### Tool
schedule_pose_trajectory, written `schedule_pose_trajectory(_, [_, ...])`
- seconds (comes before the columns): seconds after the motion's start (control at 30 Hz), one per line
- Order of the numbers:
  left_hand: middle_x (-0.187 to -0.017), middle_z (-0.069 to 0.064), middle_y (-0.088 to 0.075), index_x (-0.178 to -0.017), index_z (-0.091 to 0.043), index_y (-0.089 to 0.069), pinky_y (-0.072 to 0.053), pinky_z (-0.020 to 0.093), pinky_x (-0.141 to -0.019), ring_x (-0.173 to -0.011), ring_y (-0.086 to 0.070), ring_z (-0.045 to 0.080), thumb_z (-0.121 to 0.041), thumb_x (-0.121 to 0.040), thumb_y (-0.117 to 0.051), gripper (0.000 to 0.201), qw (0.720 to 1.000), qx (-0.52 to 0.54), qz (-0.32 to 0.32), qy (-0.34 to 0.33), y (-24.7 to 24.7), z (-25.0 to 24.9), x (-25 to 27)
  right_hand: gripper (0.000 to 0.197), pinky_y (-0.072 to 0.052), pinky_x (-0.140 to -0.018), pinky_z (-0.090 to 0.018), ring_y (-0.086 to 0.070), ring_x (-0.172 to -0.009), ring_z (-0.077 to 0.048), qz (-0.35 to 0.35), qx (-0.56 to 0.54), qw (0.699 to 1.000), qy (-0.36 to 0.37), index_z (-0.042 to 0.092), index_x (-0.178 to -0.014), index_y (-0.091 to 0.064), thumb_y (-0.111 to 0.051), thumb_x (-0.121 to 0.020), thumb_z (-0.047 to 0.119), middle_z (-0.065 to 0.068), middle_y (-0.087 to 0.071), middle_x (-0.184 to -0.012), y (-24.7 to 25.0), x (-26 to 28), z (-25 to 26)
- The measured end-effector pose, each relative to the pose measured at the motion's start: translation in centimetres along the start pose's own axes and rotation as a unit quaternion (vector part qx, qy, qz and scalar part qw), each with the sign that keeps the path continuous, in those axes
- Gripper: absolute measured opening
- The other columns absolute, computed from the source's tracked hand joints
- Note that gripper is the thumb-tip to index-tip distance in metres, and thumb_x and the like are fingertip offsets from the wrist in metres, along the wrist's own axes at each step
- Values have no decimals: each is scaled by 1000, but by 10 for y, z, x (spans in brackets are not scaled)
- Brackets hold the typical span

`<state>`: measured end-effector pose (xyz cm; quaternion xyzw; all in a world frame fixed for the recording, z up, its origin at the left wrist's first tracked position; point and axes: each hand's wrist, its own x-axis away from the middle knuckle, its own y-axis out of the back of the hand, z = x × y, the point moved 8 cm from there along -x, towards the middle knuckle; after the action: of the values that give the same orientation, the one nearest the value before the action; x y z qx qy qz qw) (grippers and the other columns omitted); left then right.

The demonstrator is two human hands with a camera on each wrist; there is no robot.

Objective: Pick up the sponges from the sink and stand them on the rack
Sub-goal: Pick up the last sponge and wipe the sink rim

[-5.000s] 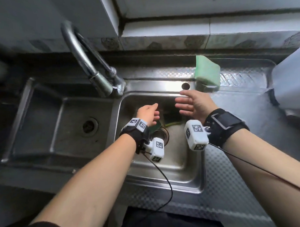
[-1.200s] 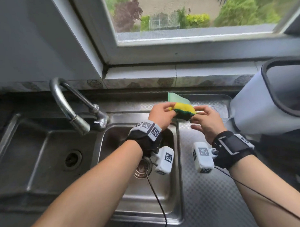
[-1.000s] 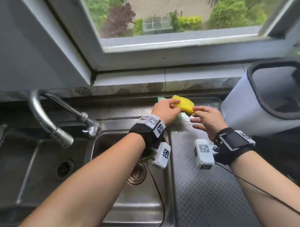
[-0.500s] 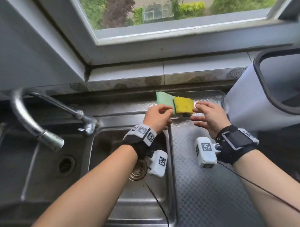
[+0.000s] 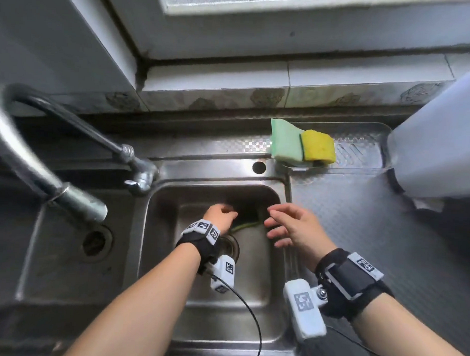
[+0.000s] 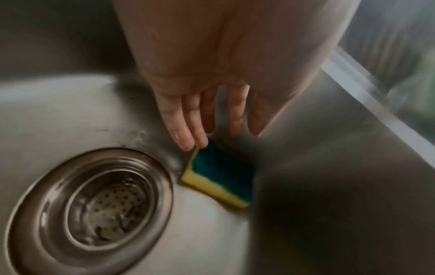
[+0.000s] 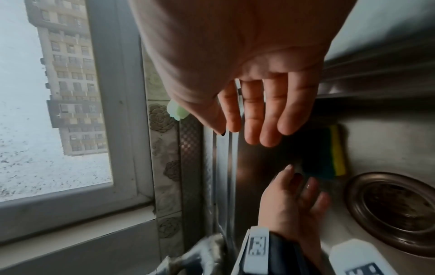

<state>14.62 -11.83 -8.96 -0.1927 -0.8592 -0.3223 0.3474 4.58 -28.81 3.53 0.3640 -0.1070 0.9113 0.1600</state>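
A pale green sponge [image 5: 285,141] and a yellow sponge [image 5: 318,146] stand side by side on the steel rack [image 5: 362,153] behind the sink. A third sponge [image 6: 221,174], yellow with a dark green scrub side, lies flat on the sink floor [image 6: 70,115] beside the drain [image 6: 94,206]; it also shows in the right wrist view as the sponge [image 7: 329,152]. My left hand [image 5: 222,214] reaches down into the basin, fingers straight, fingertips [image 6: 188,141] just at the sponge's edge. My right hand [image 5: 288,225] hovers open over the basin's right side, holding nothing.
A curved steel faucet [image 5: 68,196] arcs over the divider at left. A second basin with its own drain [image 5: 96,239] lies further left. A white bin [image 5: 437,147] stands at the right on the textured drainboard [image 5: 373,222]. A window sill runs along the back.
Both hands let go of the yellow sponge, which now stands on the rack beside the green one. The hands dropped back into the sink, the left reaching the last sponge. My head tilted down.
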Motion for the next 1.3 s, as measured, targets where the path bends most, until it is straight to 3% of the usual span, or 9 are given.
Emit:
schedule_pose_trajectory(0.1, [-128, 10, -65, -122, -16, -63, -46, 33, -102, -117, -61, 29, -29, -79, -68, 45, 996, -93, 10, 7, -15, 13, -25, 10, -47, -41, -21, -61, -50, -12, -15, -19, 1000, -14, 11, -96, -63, -58, -90, 16, -9, -66, -77, 10, 5, -23])
schedule_pose_trajectory(0.33, [-118, 9, -68, -116, -13, -64, -51, 31, -90, -107, -65, 30, -27, -67, -78, 53, 984, -179, 0, 8, -28, 28, -39, 14, -49, -47, -24, -62, -57, -16, -13, -44, 999, -18, 8, -99, -65, -60, -88, 17, -7, -68, -76, 11, 24, -44])
schedule_pose_trajectory(0.43, [-94, 6, -73, -92, -21, -71, -47, 25, -75, -88, -67, 25, -25, -66, -75, 27, 992, -127, -5, 1, -21, 27, -18, 10, -50, -50, -25, -62, -57, -13, -14, -33, 999, -19, 11, -96, -65, -60, -88, 15, -7, -67, -80, 3, 24, -43])
schedule_pose_trajectory(0.53, [-72, 1, -65, -73, -23, -64, -45, 23, -66, -70, -61, 20, -22, -68, -70, 8, 998, -62, -12, -28, 0, 19, 17, 12, -53, -65, -25, -64, -80, -14, -11, 0, 1000, 9, 16, -97, -66, -62, -86, 12, -6, -68, -94, -8, 20, -35])
schedule_pose_trajectory(0.63, [-68, -2, -59, -76, -22, -59, -43, 18, -54, -61, -53, 13, -12, -73, -68, 14, 999, 17, 11, -50, 18, 19, 60, 32, -46, -89, -25, -58, -107, -14, -10, 105, 993, 60, 19, -114, -62, -65, -83, 10, -2, -65, -110, -23, 12, -32])
schedule_pose_trajectory(0.73, [-81, 1, -65, -97, -16, -61, -52, 19, -66, -71, -60, 13, 2, -78, -66, 27, 977, 171, 104, -67, 19, 21, 103, 55, -40, -105, -28, -56, -117, -16, 29, 189, 979, 67, 13, -132, -53, -68, -80, 6, -5, -61, -123, -50, 7, -40])
schedule_pose_trajectory(0.87, [-93, 16, -67, -86, -16, -74, -50, 48, -93, -89, -62, 27, -3, -73, -68, 19, 944, 305, 119, -37, 20, 33, 129, 50, -44, -105, -31, -62, -111, -14, 29, 287, 952, 100, 13, -125, -63, -68, -76, 7, -2, -68, -119, -73, 8, -45])
schedule_pose_trajectory(1.07, [-59, 2, -69, -67, -15, -74, -59, 24, -57, -56, -68, 13, 10, -76, -65, 29, 956, 292, 36, 9, 29, 49, 128, 39, -52, -92, -25, -69, -98, -10, -18, 351, 933, 82, 24, -102, -76, -57, -71, 9, 3, -77, -99, -90, 11, -59])
schedule_pose_trajectory(1.3, [-76, 12, -67, -80, -13, -69, -58, 23, -55, -59, -69, 16, 10, -80, -60, 25, 951, 304, 56, 5, 38, 65, 136, 35, -58, -83, -40, -72, -87, -18, 7, 282, 957, 63, 33, -78, -75, -60, -64, 5, -4, -78, -90, -104, 9, -76])
